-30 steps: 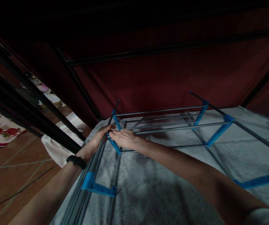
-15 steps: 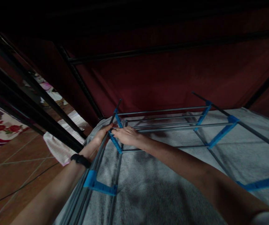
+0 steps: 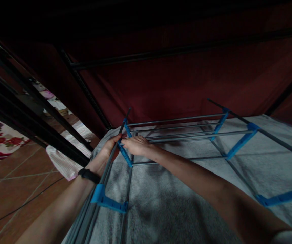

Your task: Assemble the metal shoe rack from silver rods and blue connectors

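A partly built rack of grey tubes and blue plastic brackets lies on a grey blanket (image 3: 166, 200). My left hand (image 3: 106, 150), with a dark band on its wrist, is closed around the left upright tube (image 3: 107, 171) at a blue bracket (image 3: 125, 155). Just to its right, my right hand (image 3: 137, 145) has its fingers curled over the left end of a grey crossbar (image 3: 191, 135), where that end meets the bracket. The exact fit of bar and bracket is hidden under my fingers. Across at the right side, another blue bracket (image 3: 241, 142) bears the crossbar's far end.
Several loose grey tubes (image 3: 81, 222) lie bundled at lower left, beside a lower blue bracket (image 3: 110, 202). Black metal bars (image 3: 36, 127) run along the left, and a dark red panel (image 3: 173, 88) stands behind. A striped cloth (image 3: 63, 161) hangs over the tiled floor (image 3: 16, 189).
Both hands stay at the same bracket and crossbar end, with only slight shifts of the fingers and right wrist. The view has moved very little.
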The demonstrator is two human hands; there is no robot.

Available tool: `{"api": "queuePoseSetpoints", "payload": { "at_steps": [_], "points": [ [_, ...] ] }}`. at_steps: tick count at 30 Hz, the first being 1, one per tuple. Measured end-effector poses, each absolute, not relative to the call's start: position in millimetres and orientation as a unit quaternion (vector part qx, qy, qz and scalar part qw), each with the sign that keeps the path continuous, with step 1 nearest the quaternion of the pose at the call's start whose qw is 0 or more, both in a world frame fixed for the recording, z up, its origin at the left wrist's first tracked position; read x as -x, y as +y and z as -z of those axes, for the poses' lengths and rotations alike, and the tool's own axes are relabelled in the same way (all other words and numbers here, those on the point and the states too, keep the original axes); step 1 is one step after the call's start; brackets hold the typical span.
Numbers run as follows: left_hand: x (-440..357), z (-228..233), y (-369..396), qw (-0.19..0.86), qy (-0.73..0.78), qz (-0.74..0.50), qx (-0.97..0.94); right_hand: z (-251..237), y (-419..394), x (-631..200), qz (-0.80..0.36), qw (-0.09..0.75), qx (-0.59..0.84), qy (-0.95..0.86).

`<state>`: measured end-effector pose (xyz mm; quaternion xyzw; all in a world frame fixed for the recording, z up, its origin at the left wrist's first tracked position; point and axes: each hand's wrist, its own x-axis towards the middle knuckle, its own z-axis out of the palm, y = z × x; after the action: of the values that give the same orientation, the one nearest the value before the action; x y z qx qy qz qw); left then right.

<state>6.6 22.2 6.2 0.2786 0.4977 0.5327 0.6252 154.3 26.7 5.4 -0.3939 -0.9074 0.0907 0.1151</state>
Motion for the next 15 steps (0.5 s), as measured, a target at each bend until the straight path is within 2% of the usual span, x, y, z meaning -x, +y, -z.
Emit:
{"api": "queuePoseSetpoints", "payload": {
  "at_steps": [15],
  "points": [
    [-5.4,-4.4,25.0,0.591,0.548,-0.515,-0.294,-8.1,25.5,-158.0,-0.108,0.122,0.395,-0.904]
  ]
}}
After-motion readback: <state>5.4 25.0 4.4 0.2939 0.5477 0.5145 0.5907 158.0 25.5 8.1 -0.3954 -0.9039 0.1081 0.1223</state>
